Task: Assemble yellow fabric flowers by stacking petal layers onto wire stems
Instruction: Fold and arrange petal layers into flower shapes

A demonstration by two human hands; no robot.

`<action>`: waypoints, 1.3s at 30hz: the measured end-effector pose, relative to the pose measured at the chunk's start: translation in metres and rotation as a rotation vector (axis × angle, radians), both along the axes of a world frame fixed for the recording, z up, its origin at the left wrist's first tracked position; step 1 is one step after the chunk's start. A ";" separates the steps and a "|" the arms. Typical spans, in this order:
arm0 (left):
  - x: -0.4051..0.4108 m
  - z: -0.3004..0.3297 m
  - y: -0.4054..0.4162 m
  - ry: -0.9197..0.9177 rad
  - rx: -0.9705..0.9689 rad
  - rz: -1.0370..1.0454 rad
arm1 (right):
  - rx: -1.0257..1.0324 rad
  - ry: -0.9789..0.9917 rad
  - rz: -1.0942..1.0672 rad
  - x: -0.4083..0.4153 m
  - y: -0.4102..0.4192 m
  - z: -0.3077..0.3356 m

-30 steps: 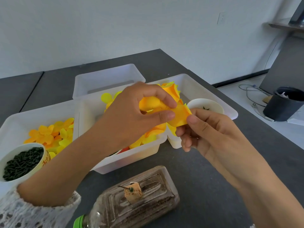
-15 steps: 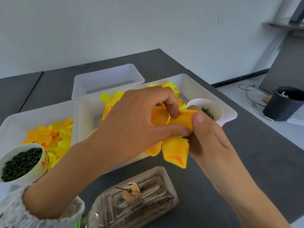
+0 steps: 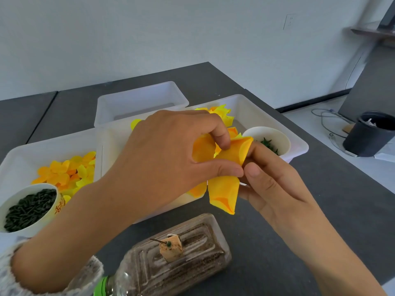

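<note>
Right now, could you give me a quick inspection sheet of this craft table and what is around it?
Surface: dark grey table.
Job's things: yellow petal layer pinched between both hands; loose petals in the left bin; bowl of dark green pieces; white cup in the middle bin.
Clutter: plastic bottle lying on its side, a cork block on it; rear bin.
Grippers: left hand and right hand both grip the petals.
Cables: loose on the floor.
Surroundings: black bucket, wall socket.
</note>
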State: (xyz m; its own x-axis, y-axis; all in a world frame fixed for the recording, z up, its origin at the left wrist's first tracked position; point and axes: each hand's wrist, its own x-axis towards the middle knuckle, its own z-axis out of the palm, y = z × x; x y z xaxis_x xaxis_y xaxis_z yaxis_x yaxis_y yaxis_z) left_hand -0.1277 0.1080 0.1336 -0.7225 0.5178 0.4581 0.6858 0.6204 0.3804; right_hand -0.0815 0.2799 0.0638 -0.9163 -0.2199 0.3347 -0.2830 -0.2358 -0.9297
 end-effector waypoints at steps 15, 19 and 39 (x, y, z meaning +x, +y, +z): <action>-0.002 0.002 0.005 0.057 0.033 -0.237 | -0.151 -0.028 0.017 0.002 0.002 0.001; -0.001 0.003 0.008 0.064 0.055 -0.243 | -0.216 -0.036 0.034 0.002 0.001 0.003; 0.008 0.010 0.017 -0.061 -0.003 -0.102 | -0.182 -0.090 -0.172 0.000 -0.009 -0.003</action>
State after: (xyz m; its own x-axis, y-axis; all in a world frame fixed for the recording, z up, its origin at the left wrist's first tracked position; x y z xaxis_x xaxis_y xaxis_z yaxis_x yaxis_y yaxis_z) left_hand -0.1197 0.1251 0.1437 -0.6928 0.5909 0.4134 0.7208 0.5499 0.4220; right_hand -0.0811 0.2713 0.0610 -0.9627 -0.0020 0.2704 -0.2520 -0.3567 -0.8996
